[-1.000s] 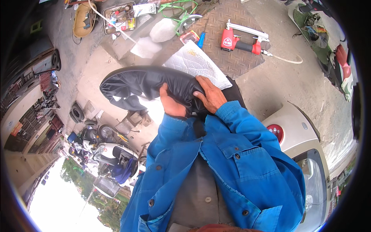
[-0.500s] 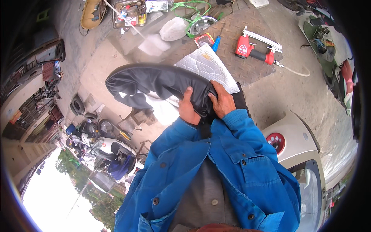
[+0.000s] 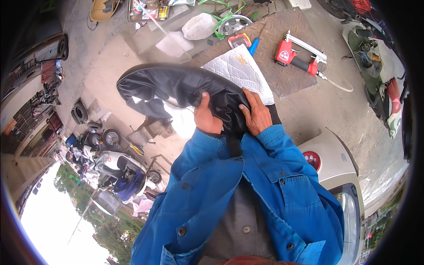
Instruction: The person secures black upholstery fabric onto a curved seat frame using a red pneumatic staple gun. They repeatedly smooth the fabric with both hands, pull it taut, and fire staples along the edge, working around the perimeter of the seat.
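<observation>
A long black padded piece with a wrinkled cover (image 3: 163, 77) lies across the space before me, its far left end showing folds and some white inside. My left hand (image 3: 207, 115) grips its near edge, thumb up on the black material and fingers hidden beneath. My right hand (image 3: 256, 115) holds its right end, fingers pressed on the cover. Just behind it is a white quilted pad (image 3: 234, 68) with a yellowish stain. A red pneumatic stapler (image 3: 296, 57) with a hose rests on a rusty checkered metal plate (image 3: 274, 31) beyond the pad.
Farther back are a tool tray (image 3: 145, 11), a pale rock (image 3: 196, 27) and a wheel rim (image 3: 234, 24). Tyres (image 3: 79, 112) and parked scooters (image 3: 117, 170) fill the left. A pale car (image 3: 335, 168) is close at my right, a green scooter body (image 3: 366, 66) farther right.
Both my hands have shifted a little rightward in the view with the black piece still held, its contour and folds slightly altered. The background has shifted as the camera moved.
</observation>
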Demonstrator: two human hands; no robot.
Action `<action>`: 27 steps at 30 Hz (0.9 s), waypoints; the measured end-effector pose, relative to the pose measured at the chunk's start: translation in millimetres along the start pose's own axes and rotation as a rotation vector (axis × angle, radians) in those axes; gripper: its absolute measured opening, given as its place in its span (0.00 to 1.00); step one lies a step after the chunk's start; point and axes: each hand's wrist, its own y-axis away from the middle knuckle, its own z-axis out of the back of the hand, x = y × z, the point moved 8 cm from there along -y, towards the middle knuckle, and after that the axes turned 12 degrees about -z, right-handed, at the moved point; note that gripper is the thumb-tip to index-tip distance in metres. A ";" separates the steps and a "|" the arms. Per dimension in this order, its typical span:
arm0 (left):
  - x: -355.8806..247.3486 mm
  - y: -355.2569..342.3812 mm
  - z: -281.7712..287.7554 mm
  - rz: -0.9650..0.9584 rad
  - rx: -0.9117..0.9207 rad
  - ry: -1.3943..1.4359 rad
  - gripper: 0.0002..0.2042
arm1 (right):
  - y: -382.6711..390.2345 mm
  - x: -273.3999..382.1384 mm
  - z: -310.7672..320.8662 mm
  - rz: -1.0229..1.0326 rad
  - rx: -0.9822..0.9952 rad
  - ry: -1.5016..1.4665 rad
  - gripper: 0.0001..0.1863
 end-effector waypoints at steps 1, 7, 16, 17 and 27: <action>3.7 -4.2 2.1 0.033 0.007 0.047 0.19 | -1.7 -2.6 0.1 0.005 -0.005 0.005 0.28; 11.7 -2.1 0.3 0.119 -0.016 0.064 0.19 | 2.7 -9.6 -2.7 0.025 -0.041 -0.061 0.28; -1.5 -26.5 -20.2 0.130 0.202 -0.176 0.19 | -13.8 -42.7 -11.6 -0.074 0.154 -0.269 0.39; -5.5 -27.7 -21.3 0.081 0.224 -0.227 0.18 | -13.6 -45.9 -14.0 -0.123 0.244 -0.314 0.46; -17.9 -46.3 -9.7 -0.041 0.201 -0.494 0.20 | -12.1 -53.2 -12.3 -0.154 0.410 -0.340 0.52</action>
